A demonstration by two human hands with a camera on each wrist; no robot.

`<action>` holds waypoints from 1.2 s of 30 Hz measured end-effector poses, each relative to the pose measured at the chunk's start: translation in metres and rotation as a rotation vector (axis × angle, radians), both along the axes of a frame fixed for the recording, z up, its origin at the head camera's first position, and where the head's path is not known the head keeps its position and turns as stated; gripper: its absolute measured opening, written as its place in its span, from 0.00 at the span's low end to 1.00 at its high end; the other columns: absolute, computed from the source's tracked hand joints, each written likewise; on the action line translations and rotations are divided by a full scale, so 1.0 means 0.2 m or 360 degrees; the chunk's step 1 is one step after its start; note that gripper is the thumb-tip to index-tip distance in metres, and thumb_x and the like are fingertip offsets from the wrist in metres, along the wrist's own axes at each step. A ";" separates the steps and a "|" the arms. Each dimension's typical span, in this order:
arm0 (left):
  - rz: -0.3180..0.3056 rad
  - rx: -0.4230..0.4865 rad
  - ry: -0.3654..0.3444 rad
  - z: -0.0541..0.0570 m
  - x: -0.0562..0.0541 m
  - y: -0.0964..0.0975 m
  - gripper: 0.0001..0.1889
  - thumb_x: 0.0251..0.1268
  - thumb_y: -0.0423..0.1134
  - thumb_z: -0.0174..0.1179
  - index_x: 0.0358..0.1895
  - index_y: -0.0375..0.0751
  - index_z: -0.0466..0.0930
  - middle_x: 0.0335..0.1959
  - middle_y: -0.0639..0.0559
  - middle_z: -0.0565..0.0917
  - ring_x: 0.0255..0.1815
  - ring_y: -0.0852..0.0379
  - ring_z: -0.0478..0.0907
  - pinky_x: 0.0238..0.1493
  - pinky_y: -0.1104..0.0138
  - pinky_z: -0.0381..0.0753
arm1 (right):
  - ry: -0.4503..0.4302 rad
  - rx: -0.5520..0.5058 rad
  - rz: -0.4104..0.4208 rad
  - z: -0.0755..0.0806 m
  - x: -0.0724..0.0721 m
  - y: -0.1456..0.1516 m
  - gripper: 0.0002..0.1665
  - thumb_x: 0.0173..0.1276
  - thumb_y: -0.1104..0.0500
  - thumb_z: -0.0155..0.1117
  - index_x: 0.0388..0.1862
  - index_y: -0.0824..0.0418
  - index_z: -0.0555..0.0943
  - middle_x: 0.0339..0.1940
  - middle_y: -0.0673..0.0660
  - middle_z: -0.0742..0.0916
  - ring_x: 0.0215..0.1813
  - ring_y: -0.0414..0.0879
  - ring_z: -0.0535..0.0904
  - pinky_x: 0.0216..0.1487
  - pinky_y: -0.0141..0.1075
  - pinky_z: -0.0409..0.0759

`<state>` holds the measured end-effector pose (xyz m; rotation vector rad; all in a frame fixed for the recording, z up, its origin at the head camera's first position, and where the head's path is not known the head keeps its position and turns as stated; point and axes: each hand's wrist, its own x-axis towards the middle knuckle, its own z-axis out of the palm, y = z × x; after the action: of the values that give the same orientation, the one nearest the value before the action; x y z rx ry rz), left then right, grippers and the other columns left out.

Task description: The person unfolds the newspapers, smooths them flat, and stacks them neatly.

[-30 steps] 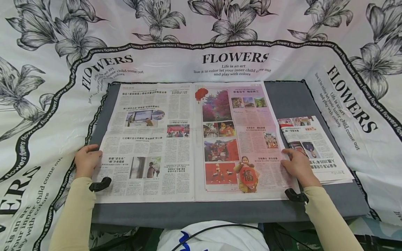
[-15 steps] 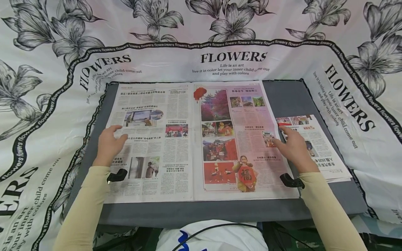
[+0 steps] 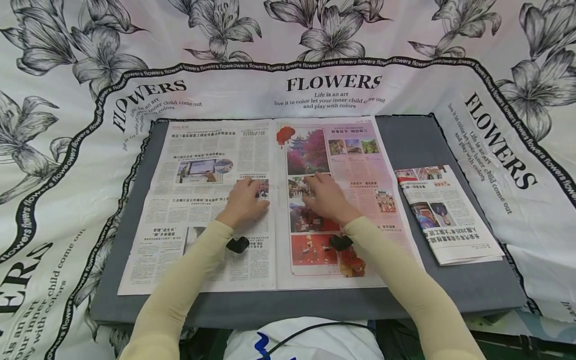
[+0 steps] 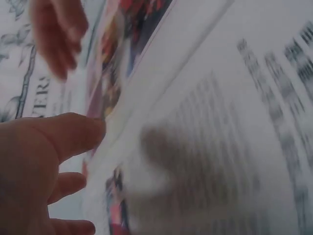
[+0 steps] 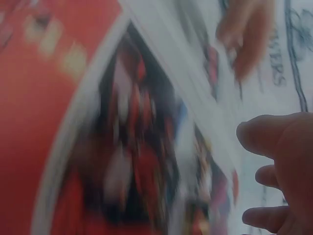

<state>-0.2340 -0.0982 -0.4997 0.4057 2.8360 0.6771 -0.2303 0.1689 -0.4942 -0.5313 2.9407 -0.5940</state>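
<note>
An open newspaper (image 3: 207,210) lies spread flat, its centre fold running away from the person. My left hand (image 3: 245,202) is over the left page, close to the fold. On the other side of the fold, my right hand (image 3: 328,197) is over the photos of the pink-tinted page. Both hands have relaxed, slightly bent fingers and hold nothing. In the left wrist view, the left thumb (image 4: 78,132) stands off the paper, with a shadow below. The right wrist view shows the right hand (image 5: 288,166) likewise apart from the blurred page.
A smaller folded newspaper (image 3: 450,215) lies to the right on the grey table mat (image 3: 405,140). Around the mat spreads a white cloth (image 3: 238,90) printed with flowers and lettering. A black cable (image 3: 310,325) crosses the person's lap.
From the newspaper's side edges both hands have moved inward to either side of the centre fold. The left page's outer edge is uncovered now. The newspaper stays spread flat.
</note>
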 end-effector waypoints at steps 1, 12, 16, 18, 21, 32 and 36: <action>-0.0022 -0.0037 -0.0010 -0.01 0.00 0.03 0.36 0.67 0.50 0.63 0.76 0.41 0.67 0.77 0.30 0.63 0.78 0.28 0.58 0.77 0.37 0.58 | 0.0013 0.0033 0.0031 -0.02 0.00 -0.05 0.36 0.73 0.50 0.64 0.75 0.64 0.70 0.74 0.74 0.73 0.74 0.69 0.69 0.73 0.63 0.69; -0.0043 -0.0117 -0.0102 -0.07 -0.03 0.17 0.42 0.63 0.56 0.65 0.79 0.49 0.62 0.82 0.33 0.52 0.83 0.25 0.41 0.81 0.35 0.41 | -0.0080 0.0146 0.0034 -0.14 0.00 -0.26 0.36 0.74 0.48 0.63 0.77 0.56 0.69 0.79 0.69 0.67 0.81 0.72 0.56 0.75 0.69 0.60; -0.0017 -0.0136 -0.0142 -0.09 -0.03 0.16 0.44 0.61 0.56 0.67 0.79 0.49 0.62 0.83 0.33 0.50 0.83 0.24 0.39 0.79 0.32 0.37 | -0.0122 0.0138 0.0028 -0.16 0.00 -0.26 0.36 0.74 0.47 0.63 0.76 0.57 0.69 0.79 0.69 0.66 0.82 0.71 0.54 0.76 0.69 0.59; -0.0005 -0.0142 -0.0160 -0.11 -0.03 0.15 0.44 0.61 0.56 0.67 0.80 0.50 0.62 0.84 0.34 0.49 0.83 0.24 0.38 0.79 0.32 0.37 | -0.0151 0.0133 0.0027 -0.17 0.01 -0.26 0.36 0.75 0.47 0.62 0.77 0.57 0.68 0.80 0.69 0.65 0.83 0.72 0.51 0.77 0.69 0.57; 0.0005 -0.0138 -0.0188 -0.13 -0.04 0.14 0.44 0.62 0.58 0.66 0.80 0.52 0.60 0.85 0.37 0.48 0.84 0.27 0.37 0.79 0.31 0.37 | -0.0173 0.0132 0.0023 -0.19 0.00 -0.26 0.36 0.75 0.46 0.61 0.78 0.56 0.67 0.81 0.69 0.63 0.83 0.72 0.50 0.77 0.69 0.55; 0.0145 -0.0142 -0.0238 -0.15 -0.04 -0.12 0.47 0.65 0.65 0.60 0.82 0.51 0.55 0.85 0.39 0.45 0.84 0.28 0.35 0.75 0.26 0.38 | -0.0220 0.0114 -0.0047 -0.21 0.01 0.02 0.41 0.76 0.39 0.57 0.82 0.53 0.62 0.84 0.67 0.58 0.84 0.72 0.47 0.76 0.74 0.50; 0.0238 -0.0144 -0.0272 -0.15 -0.04 -0.30 0.49 0.66 0.65 0.60 0.84 0.49 0.50 0.86 0.38 0.40 0.83 0.26 0.30 0.73 0.23 0.35 | -0.0235 0.0137 -0.0124 -0.19 0.02 0.19 0.42 0.76 0.38 0.56 0.83 0.53 0.60 0.84 0.68 0.57 0.83 0.73 0.46 0.73 0.77 0.50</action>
<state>-0.2424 -0.1585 -0.5297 0.1160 2.7399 0.5771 -0.2257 0.2067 -0.5326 -0.3498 2.8418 -0.4890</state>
